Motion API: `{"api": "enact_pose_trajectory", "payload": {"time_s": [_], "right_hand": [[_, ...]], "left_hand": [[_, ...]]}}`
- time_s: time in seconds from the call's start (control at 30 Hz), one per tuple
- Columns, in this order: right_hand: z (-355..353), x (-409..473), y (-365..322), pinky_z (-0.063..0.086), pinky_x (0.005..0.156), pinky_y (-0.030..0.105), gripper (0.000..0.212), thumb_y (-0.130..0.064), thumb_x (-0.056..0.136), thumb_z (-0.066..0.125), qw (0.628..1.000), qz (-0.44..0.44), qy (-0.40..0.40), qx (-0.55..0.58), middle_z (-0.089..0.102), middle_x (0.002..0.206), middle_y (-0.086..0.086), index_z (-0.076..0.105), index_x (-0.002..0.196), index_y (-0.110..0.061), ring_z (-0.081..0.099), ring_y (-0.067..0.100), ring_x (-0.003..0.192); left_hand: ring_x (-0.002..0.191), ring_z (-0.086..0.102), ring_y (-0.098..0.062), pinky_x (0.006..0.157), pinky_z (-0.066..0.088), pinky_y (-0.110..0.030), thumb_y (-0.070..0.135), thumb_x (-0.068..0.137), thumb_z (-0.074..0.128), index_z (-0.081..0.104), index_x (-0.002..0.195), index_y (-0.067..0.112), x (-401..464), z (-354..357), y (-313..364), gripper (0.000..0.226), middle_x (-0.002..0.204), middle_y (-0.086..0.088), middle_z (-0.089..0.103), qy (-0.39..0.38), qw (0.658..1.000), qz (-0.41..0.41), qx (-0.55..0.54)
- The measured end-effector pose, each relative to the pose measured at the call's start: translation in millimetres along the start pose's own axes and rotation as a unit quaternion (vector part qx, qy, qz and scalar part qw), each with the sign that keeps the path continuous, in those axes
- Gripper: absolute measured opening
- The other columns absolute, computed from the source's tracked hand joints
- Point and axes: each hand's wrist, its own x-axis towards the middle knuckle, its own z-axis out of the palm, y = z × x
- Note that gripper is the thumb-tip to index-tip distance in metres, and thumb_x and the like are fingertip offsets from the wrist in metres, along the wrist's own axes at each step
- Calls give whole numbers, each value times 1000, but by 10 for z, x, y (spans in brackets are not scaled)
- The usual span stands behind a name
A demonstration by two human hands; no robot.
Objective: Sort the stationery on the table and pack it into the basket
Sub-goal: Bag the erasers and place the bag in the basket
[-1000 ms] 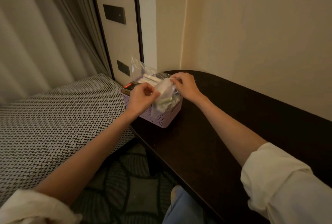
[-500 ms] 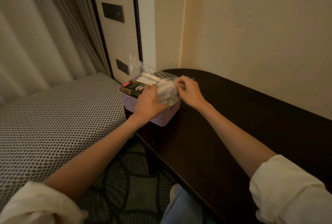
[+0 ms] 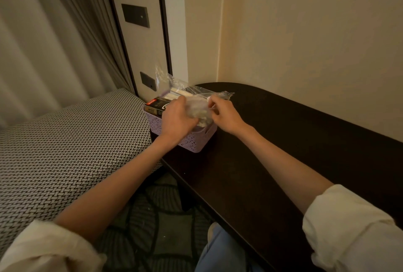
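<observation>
Hands, left (image 3: 174, 116) and right (image 3: 225, 114), pinch plastic bag (image 3: 197, 109) over lilac basket (image 3: 192, 140); dark box (image 3: 156, 107) inside; bed (image 3: 65, 140) beside table (image 3: 272, 140).

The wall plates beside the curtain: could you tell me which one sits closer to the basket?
The lower wall plate, the smaller one just above the lilac basket; the larger upper wall plate is mounted well above it.

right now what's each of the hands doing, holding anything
Left hand: fingers curled on the clear plastic bag over the basket.
Right hand: pinching the same bag's top edge.
</observation>
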Motion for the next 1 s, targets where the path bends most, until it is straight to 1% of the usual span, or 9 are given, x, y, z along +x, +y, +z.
{"api": "enact_pose_trajectory", "payload": {"time_s": [0.1, 0.23, 0.37, 0.53, 0.6, 0.7, 0.8, 0.9, 1.0], "right_hand": [[23, -15, 22, 43, 64, 26, 8, -4, 88, 58, 993, -32, 14, -111, 57, 96, 1, 55, 90, -11, 57, 15, 87], [37, -27, 62, 40, 71, 24, 9, -6, 87, 61, 986, -44, 40, -158, 54, 105, 7, 66, 95, -7, 50, 18, 101], [23, -25, 22, 45, 69, 30, 13, -5, 87, 59, 986, -23, 30, -163, 59, 97, 9, 71, 92, -5, 58, 22, 88], [14, -97, 32, 55, 66, 41, 14, -6, 80, 59, 996, 4, -3, -87, 68, 81, 4, 69, 89, -11, 63, 20, 73], [3, -137, 25, 57, 68, 38, 20, -7, 80, 60, 997, 30, -13, -66, 70, 91, 1, 64, 99, -11, 66, 17, 80], [-12, -150, 32, 58, 72, 34, 24, -2, 78, 60, 997, 63, -38, -1, 70, 95, 2, 63, 100, -11, 67, 15, 87], [-40, -135, 25, 56, 75, 22, 30, 5, 78, 60, 988, 112, -58, 93, 70, 100, 6, 65, 104, -7, 66, 13, 94], [-61, -139, -21, 52, 74, 18, 29, 7, 77, 58, 988, 103, -80, 78, 69, 97, 6, 70, 101, -4, 63, 10, 88], [-63, -153, -54, 43, 90, 36, 18, 3, 75, 61, 994, 55, -93, 5, 65, 87, 11, 74, 87, -1, 54, 18, 87]], "left_hand": [[90, 60, -22, 70, 41, -26, 22, 75, 72, 61, 105, 6, 20, 20, -24, 36, 100, -8, 66, -10, 1000, 5, 10], [93, 62, -26, 79, 50, -35, 18, 76, 70, 61, 108, 5, 44, 39, -20, 35, 101, -11, 66, -34, 999, 16, 28], [95, 61, -28, 75, 45, -31, 15, 77, 69, 58, 106, 4, 90, 50, 28, 33, 101, -13, 65, -41, 998, 17, 35], [92, 62, -20, 68, 40, -23, 22, 79, 74, 50, 117, 6, 75, 41, 36, 47, 103, -10, 66, 7, 999, 20, -34], [91, 61, -18, 69, 42, -23, 22, 79, 75, 50, 118, 6, 72, 42, 35, 49, 104, -10, 66, 14, 998, 29, -49], [90, 58, -14, 70, 41, -21, 21, 77, 76, 55, 116, 7, 97, 41, 26, 47, 104, -7, 65, 13, 998, 45, -40], [98, 60, -20, 76, 40, -23, 20, 76, 77, 61, 116, 9, 139, 39, 9, 44, 107, -9, 66, 8, 998, 59, -19], [105, 60, -23, 87, 43, -30, 22, 78, 77, 64, 117, 9, 177, 24, 7, 43, 112, -9, 67, 6, 998, 64, -5], [108, 59, -23, 90, 42, -30, 24, 78, 77, 65, 117, 8, 190, 26, 8, 45, 114, -9, 67, 3, 998, 62, 2]]}}
